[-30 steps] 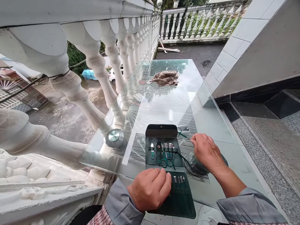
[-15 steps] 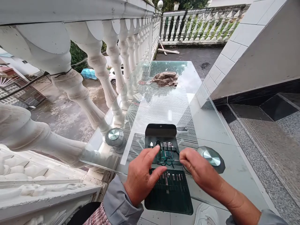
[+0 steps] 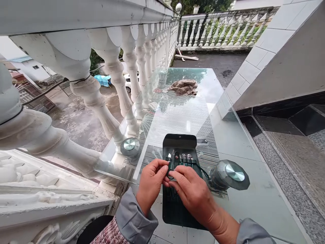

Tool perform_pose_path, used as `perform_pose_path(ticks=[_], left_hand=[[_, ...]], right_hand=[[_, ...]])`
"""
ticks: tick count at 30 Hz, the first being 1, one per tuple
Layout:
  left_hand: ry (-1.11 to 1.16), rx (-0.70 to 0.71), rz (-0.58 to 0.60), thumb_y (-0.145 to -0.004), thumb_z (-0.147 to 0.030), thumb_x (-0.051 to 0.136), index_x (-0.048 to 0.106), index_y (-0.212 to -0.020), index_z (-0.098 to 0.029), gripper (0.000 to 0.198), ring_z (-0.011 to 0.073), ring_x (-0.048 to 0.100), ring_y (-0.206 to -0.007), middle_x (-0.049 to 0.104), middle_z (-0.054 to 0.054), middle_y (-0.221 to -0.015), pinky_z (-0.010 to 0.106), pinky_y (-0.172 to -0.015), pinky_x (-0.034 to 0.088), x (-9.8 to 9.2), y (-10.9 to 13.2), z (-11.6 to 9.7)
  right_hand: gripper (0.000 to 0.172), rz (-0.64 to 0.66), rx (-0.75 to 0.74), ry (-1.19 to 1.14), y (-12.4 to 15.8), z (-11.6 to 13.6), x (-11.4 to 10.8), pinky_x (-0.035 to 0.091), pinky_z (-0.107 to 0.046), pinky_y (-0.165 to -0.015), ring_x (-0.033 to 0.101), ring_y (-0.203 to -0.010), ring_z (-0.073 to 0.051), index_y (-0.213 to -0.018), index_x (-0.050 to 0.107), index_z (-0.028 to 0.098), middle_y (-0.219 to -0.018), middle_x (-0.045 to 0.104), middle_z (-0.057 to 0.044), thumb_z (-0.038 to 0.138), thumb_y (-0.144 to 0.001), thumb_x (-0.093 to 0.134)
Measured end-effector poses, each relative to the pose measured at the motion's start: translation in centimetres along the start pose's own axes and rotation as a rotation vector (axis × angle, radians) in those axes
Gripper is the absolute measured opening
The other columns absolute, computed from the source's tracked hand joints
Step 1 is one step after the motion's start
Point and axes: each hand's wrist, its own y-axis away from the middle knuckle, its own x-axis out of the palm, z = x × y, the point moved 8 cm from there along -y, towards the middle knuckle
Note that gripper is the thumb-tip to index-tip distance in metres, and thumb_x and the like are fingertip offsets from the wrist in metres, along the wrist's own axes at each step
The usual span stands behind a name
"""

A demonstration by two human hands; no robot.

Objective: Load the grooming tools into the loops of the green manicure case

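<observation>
A dark green manicure case (image 3: 179, 140) lies unfolded at the near end of the glass table. Nail clippers (image 3: 187, 157) and other small metal tools sit in its loops. Over the case, the fingers of my left hand (image 3: 151, 183) pinch a thin dark green cord (image 3: 169, 167), which forms a small loop. My right hand (image 3: 191, 189) is closed at the same spot, its fingertips meeting the left ones on the cord. A dark strand also runs from the case toward the right. The right hand covers much of the lower half of the case.
The glass table (image 3: 236, 142) has faceted supports (image 3: 230, 174) under it. A crumpled brown cloth (image 3: 184, 87) lies at its far end. A small dark flat object (image 3: 202, 142) is beside the case. White balusters (image 3: 101, 91) line the left; granite steps (image 3: 286, 145) are at right.
Both hands have come together over the case; they were apart, the left with thumb and fingers spread. The cord is now pinched between them. The view has shifted slightly left.
</observation>
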Motion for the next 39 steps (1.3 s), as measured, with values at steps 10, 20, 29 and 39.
perform_pose_path(ticks=[10,20,29,39], left_hand=[[-0.094,-0.028,-0.048,-0.074,-0.028,0.056,0.058,-0.088,-0.017,0.018,0.0163,0.057,-0.075,0.059,0.002,-0.079,0.023,-0.058,0.047,-1.6,0.0,1.1],[-0.031,0.114,-0.227,-0.079,-0.022,0.054,0.056,-0.105,-0.018,0.027,0.0203,0.052,-0.105,0.057,0.008,-0.111,0.032,-0.087,0.042,-3.1,-0.1,0.6],[0.018,0.103,-0.209,-0.077,-0.020,0.056,0.057,-0.105,-0.018,0.028,0.0196,0.053,-0.103,0.058,0.007,-0.111,0.031,-0.088,0.041,-2.8,0.0,0.6],[0.004,0.052,-0.176,-0.078,-0.017,0.054,0.056,-0.107,-0.018,0.029,0.0191,0.052,-0.108,0.057,0.007,-0.113,0.032,-0.094,0.039,-2.3,0.0,1.3]], right_hand=[[0.013,0.030,-0.006,-0.071,0.8,-0.7,1.6,0.051,-0.028,-0.074,0.059,-0.087,-0.016,-0.091,0.059,0.017,-0.091,0.062,-0.009,0.008,-0.085,0.050],[0.015,0.161,-0.027,0.028,1.9,-0.3,2.9,0.047,-0.028,-0.068,0.056,-0.078,-0.015,-0.077,0.060,0.016,-0.081,0.062,-0.006,0.010,-0.086,0.049],[0.020,0.169,-0.012,0.098,2.0,-0.9,3.2,0.044,-0.027,-0.069,0.055,-0.078,-0.015,-0.075,0.060,0.017,-0.080,0.063,-0.006,0.016,-0.089,0.046],[0.022,0.161,0.076,0.158,1.4,-1.5,3.4,0.042,-0.029,-0.068,0.053,-0.077,-0.016,-0.076,0.060,0.019,-0.084,0.062,-0.006,0.019,-0.090,0.044]])
